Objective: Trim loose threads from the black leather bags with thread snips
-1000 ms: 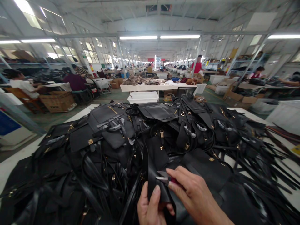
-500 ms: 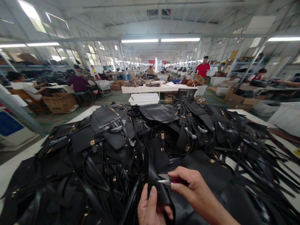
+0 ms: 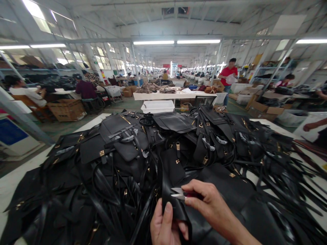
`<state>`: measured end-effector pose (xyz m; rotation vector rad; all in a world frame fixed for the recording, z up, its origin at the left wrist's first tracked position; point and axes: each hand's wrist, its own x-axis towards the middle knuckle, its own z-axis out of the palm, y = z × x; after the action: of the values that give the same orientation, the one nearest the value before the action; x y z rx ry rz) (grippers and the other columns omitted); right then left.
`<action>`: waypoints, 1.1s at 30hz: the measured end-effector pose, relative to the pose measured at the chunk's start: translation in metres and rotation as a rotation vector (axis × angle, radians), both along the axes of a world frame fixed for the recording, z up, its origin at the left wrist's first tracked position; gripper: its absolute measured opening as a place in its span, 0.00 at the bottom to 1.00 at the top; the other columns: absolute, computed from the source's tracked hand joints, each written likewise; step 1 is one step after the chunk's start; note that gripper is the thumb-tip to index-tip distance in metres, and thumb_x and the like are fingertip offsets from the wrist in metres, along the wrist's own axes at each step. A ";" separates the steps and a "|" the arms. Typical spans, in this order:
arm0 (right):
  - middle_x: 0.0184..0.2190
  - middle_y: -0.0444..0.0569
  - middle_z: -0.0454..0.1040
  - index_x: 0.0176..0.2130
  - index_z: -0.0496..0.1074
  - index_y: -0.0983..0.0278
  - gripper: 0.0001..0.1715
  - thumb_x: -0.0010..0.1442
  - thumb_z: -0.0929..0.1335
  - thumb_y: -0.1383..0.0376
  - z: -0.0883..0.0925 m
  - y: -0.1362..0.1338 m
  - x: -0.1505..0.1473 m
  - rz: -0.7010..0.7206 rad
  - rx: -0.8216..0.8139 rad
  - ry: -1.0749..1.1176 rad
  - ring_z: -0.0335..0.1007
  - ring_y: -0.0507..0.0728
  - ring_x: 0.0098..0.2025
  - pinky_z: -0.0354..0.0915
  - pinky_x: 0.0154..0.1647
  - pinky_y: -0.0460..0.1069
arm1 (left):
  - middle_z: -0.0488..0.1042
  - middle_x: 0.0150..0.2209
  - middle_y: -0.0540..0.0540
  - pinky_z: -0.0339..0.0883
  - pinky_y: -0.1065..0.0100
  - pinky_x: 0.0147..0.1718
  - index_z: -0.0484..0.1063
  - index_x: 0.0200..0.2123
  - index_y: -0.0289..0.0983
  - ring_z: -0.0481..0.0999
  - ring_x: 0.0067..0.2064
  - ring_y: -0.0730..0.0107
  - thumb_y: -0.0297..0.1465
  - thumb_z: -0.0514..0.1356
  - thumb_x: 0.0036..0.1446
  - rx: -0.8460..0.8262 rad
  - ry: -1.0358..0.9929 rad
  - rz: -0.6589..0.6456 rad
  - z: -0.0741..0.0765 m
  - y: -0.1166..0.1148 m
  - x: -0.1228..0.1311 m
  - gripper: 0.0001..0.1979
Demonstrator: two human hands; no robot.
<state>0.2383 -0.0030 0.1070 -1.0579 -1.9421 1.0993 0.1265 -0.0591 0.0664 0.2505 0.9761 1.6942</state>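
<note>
At the bottom middle, my left hand (image 3: pixel 163 228) pinches a black leather strap (image 3: pixel 168 190) that rises from the bag in front of me. My right hand (image 3: pixel 209 204) holds small thread snips (image 3: pixel 178 194) with a red handle; the silver blades are apart and point left, right at the strap's edge. Both hands sit over a big heap of black leather handbags (image 3: pixel 143 153) with gold clasps and loose straps, covering the white table (image 3: pixel 10 183).
Beyond the heap stand a white bin (image 3: pixel 157 106) and a long white table (image 3: pixel 173 95) with brown goods. People sit at benches on the left; a person in a red shirt (image 3: pixel 227 76) stands at the back right. Another person's forearm (image 3: pixel 314 125) shows at the right edge.
My hands and the snips have barely shifted at the strap. The person in red has walked right, and a forearm has come into view at the right edge.
</note>
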 end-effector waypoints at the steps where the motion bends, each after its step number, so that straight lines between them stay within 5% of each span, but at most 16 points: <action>1: 0.27 0.41 0.71 0.33 0.72 0.63 0.08 0.52 0.67 0.73 -0.002 -0.001 -0.001 -0.003 -0.012 0.022 0.67 0.52 0.30 0.59 0.31 0.44 | 0.62 0.11 0.56 0.56 0.79 0.08 0.68 0.33 0.36 0.59 0.10 0.80 0.38 0.64 0.42 0.003 -0.012 -0.002 -0.001 0.000 0.000 0.16; 11: 0.31 0.46 0.72 0.41 0.69 0.66 0.12 0.56 0.65 0.63 -0.026 -0.007 -0.014 -0.077 -0.257 0.372 0.68 0.56 0.36 0.63 0.39 0.48 | 0.61 0.11 0.58 0.54 0.81 0.07 0.67 0.35 0.37 0.59 0.10 0.81 0.38 0.65 0.42 -0.037 -0.078 0.001 -0.002 0.000 0.004 0.18; 21: 0.26 0.41 0.71 0.30 0.72 0.62 0.06 0.51 0.68 0.73 0.009 0.000 0.008 -0.012 -0.022 -0.079 0.67 0.52 0.30 0.59 0.31 0.44 | 0.60 0.11 0.58 0.54 0.81 0.07 0.66 0.31 0.36 0.58 0.09 0.82 0.39 0.66 0.39 -0.053 0.017 0.011 0.002 0.000 0.005 0.17; 33: 0.26 0.41 0.71 0.31 0.71 0.62 0.08 0.51 0.66 0.74 0.002 -0.005 -0.002 -0.061 -0.087 -0.055 0.67 0.52 0.30 0.59 0.31 0.45 | 0.60 0.10 0.58 0.52 0.82 0.07 0.66 0.28 0.36 0.57 0.08 0.82 0.39 0.66 0.39 -0.056 0.050 0.041 0.004 0.001 0.004 0.16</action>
<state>0.2361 -0.0082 0.1090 -1.1981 -1.9064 1.1406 0.1304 -0.0585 0.0704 0.2378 1.0704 1.7021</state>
